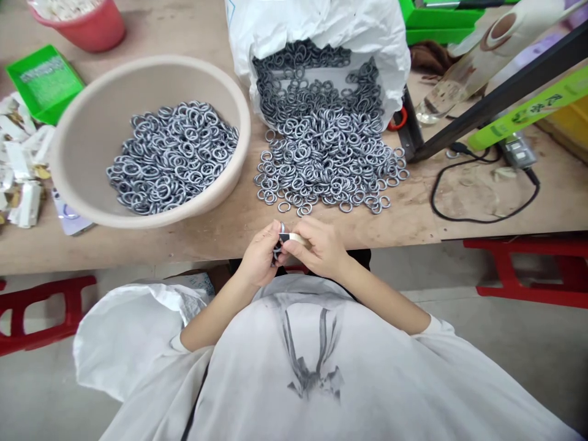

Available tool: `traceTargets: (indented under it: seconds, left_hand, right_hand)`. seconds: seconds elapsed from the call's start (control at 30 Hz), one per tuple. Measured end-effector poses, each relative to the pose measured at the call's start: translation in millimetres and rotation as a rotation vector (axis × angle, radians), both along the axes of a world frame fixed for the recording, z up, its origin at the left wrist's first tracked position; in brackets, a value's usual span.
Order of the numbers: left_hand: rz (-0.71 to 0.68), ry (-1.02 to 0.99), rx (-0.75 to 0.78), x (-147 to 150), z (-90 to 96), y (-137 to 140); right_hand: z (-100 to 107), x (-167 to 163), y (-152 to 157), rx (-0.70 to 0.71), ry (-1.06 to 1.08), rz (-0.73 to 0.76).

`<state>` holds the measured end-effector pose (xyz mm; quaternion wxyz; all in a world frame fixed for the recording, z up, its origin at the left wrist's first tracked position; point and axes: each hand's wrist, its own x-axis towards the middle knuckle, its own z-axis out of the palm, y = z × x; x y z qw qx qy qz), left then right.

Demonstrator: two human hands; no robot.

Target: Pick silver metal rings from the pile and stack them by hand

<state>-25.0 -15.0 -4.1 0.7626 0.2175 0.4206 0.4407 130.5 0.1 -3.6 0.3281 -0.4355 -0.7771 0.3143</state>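
My left hand [258, 258] is closed around a few grey rings, with one ring [282, 227] sticking up at its fingertips. Pinched in my right hand [325, 246] is a small tool with a flat dark tip and a pale handle [294, 237]; its exact kind is hard to make out. The dark tip meets the ring at my left fingertips. Both hands are close together at the table's front edge. Just beyond them lies a heap of grey rings [321, 159], spilling from a white sack [316, 24]. More rings [179, 159] fill part of a beige basin [87, 165] to the left.
A green tray [73, 92] and a red bowl [98, 27] stand at the far left, near white pieces [22, 159]. On the right are a black metal bar [496, 92], a plastic bottle [441, 101] and a black cable [482, 217]. Red stools [514, 263] flank the table.
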Motion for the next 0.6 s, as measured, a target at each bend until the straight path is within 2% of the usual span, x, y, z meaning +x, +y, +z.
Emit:
traceTargets:
  seconds: [0.17, 0.33, 0.4, 0.47, 0.53, 0.6]
  left_hand:
    - [0.020, -0.004, -0.018, 2, -0.5, 0]
    - [-0.008, -0.001, -0.013, 0, 0.0, -4]
    - [-0.095, -0.021, 0.044, -1, 2.3, -8]
    - [-0.177, -0.055, 0.108, -4, 5.2, -11]
    - [-0.166, -0.067, 0.134, -8, 6.7, -12]
    - [-0.080, -0.039, 0.123, -14, 5.5, -9]
  right_hand:
    - [7, -3, -5, 0.055, -0.144, -0.011]
    - [5, -3, -1, -0.028, -0.083, 0.035]
    - [-1, 2, 6, -0.092, -0.029, -0.022]
    - [-9, 7, 16, -0.143, -0.020, -0.152]
    - [-14, 8, 25, -0.146, -0.070, -0.236]
    - [-16, 3, 33, -0.104, -0.185, -0.231]
